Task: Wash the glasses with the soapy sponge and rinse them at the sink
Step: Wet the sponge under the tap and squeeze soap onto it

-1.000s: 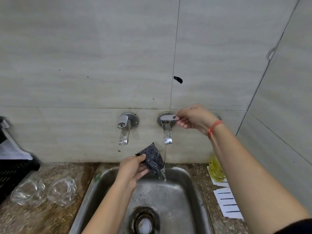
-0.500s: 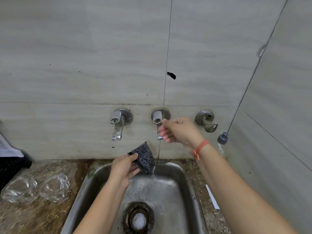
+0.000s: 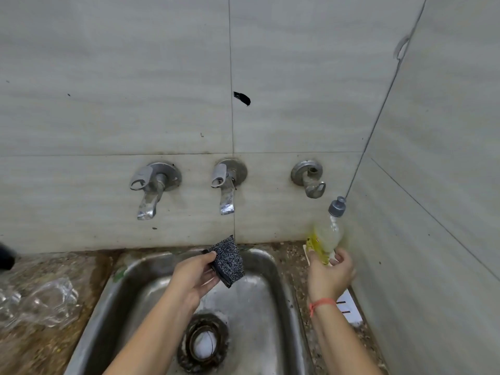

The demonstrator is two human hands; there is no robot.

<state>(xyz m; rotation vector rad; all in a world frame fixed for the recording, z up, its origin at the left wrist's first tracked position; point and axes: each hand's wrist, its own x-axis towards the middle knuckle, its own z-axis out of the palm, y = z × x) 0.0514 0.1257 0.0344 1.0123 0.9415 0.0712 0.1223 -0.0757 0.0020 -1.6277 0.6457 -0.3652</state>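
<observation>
My left hand (image 3: 193,274) holds a dark speckled sponge (image 3: 230,259) over the back of the steel sink (image 3: 281,288). At the right, my right hand (image 3: 328,274) curls its thumb and fingers round the lower part of a clear soap bottle (image 3: 328,234) with yellow liquid and a grey cap; the bottle stands on the counter by the corner wall. Two clear glasses (image 3: 50,301) lie on their sides on the speckled counter left of the sink. No water runs from the middle tap (image 3: 226,185).
Another tap (image 3: 151,185) is left of the middle one, and a bare pipe fitting (image 3: 311,180) to its right. A drain (image 3: 204,342) sits in the sink floor. A white paper with black lines (image 3: 349,307) lies on the right counter. Something black (image 3: 5,258) shows at the left edge.
My right hand left the middle tap's lever and dropped right to the soap bottle. The water stream has stopped. My left hand kept the sponge over the sink.
</observation>
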